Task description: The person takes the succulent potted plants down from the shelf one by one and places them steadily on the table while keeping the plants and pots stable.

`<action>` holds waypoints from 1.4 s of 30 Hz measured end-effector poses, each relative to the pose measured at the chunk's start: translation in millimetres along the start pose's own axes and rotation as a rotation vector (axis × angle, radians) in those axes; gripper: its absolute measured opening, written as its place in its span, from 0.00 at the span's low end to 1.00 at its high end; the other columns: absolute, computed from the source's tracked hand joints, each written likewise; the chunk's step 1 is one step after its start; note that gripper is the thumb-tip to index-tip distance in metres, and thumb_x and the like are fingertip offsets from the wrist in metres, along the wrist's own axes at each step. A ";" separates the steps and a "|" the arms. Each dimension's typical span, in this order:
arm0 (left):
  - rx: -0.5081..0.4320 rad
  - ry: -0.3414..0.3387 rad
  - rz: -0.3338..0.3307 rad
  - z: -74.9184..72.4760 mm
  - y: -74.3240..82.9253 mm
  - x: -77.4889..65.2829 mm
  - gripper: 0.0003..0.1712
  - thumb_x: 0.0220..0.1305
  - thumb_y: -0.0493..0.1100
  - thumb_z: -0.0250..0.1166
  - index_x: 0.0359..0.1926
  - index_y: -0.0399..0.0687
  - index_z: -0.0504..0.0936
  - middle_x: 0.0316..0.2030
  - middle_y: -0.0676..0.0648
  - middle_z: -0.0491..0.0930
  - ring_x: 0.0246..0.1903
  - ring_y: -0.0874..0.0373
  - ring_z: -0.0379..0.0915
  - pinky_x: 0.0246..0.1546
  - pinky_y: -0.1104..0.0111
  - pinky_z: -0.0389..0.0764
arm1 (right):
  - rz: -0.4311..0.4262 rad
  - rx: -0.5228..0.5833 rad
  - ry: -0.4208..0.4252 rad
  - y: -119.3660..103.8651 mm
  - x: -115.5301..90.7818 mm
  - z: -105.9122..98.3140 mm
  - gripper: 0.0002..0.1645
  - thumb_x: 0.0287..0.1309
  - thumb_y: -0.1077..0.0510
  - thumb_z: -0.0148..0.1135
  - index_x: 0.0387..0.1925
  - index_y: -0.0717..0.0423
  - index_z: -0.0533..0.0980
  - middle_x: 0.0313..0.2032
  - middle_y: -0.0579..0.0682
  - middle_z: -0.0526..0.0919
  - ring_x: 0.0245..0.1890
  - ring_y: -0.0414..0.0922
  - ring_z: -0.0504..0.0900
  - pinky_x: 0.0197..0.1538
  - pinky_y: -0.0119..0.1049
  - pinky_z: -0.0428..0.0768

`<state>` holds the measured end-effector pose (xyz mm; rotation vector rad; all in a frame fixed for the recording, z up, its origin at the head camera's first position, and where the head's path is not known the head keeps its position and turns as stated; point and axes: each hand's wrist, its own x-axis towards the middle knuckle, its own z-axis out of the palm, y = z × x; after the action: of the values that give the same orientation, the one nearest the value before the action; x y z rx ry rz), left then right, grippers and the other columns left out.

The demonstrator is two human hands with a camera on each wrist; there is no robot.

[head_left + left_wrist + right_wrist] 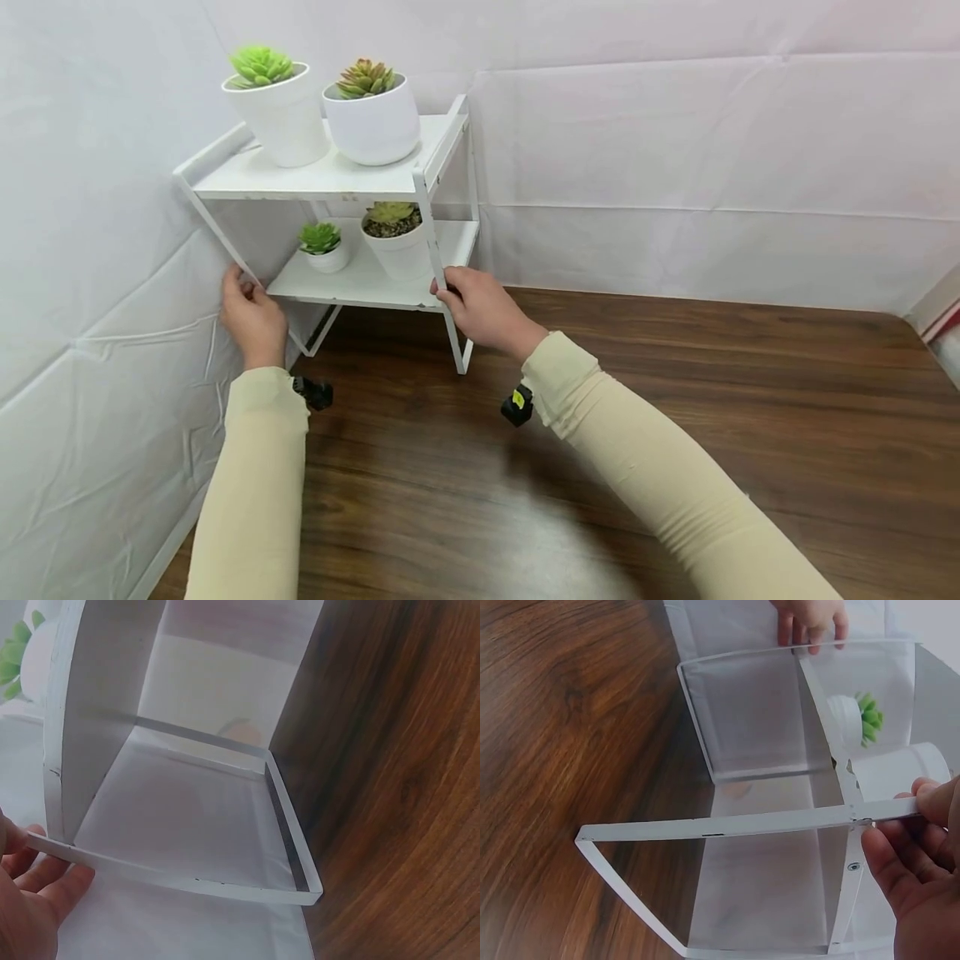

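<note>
A white two-tier shelf rack (300, 183) stands at the back left of the table. My left hand (257, 323) grips its left front post near the lower board, with fingers behind the post in the left wrist view. On the right front post, my right hand (487, 312) pinches at about the same height, thumb on one side and fingers on the other. The upper board carries a bright green succulent in a white pot (281, 121) and a reddish-green one in a rounder white pot (375, 125). Below are a small potted succulent (327, 257) and a larger one (401, 250), partly behind the right post.
The dark wood table (675, 375) extends to the right and front. White cloth (675, 167) hangs along the back, and more white cloth (97, 292) runs close beside the rack on the left. Black wrist cameras (517, 406) sit at both cuffs.
</note>
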<state>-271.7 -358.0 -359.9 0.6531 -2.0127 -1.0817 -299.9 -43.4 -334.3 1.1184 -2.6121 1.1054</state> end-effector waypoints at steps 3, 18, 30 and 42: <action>0.000 -0.030 -0.008 -1.0 -0.1 0.0 0.24 0.75 0.37 0.45 0.68 0.51 0.67 0.52 0.38 0.75 0.53 0.48 0.70 0.56 0.62 0.70 | 0.011 0.011 0.001 0.0 -0.1 0.1 0.12 0.72 0.57 0.49 0.44 0.57 0.78 0.44 0.49 0.82 0.35 0.43 0.75 0.39 0.35 0.74; 0.057 -0.082 0.038 -5.9 -2.2 -4.0 0.27 0.73 0.34 0.41 0.71 0.49 0.61 0.51 0.36 0.78 0.49 0.42 0.73 0.51 0.55 0.72 | -0.001 0.006 0.017 -0.3 -0.9 2.1 0.12 0.73 0.57 0.48 0.42 0.57 0.77 0.46 0.50 0.83 0.31 0.43 0.73 0.35 0.34 0.70; 0.069 -0.090 0.081 -6.2 -9.6 -2.6 0.29 0.70 0.33 0.45 0.71 0.48 0.61 0.49 0.35 0.78 0.49 0.40 0.74 0.51 0.53 0.73 | -0.019 -0.051 0.049 1.4 -0.1 5.3 0.10 0.73 0.56 0.49 0.40 0.55 0.76 0.43 0.48 0.83 0.32 0.42 0.73 0.38 0.34 0.70; 0.073 -0.112 0.077 -9.4 -10.1 -4.2 0.27 0.71 0.33 0.46 0.70 0.49 0.62 0.52 0.39 0.80 0.54 0.45 0.76 0.55 0.54 0.74 | 0.006 -0.032 0.055 1.1 -3.2 4.4 0.11 0.73 0.56 0.49 0.43 0.55 0.77 0.42 0.48 0.82 0.29 0.43 0.70 0.37 0.35 0.70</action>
<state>-260.8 -364.5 -366.7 0.5580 -2.1639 -1.0235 -297.4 -43.9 -339.3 1.0598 -2.5836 1.0757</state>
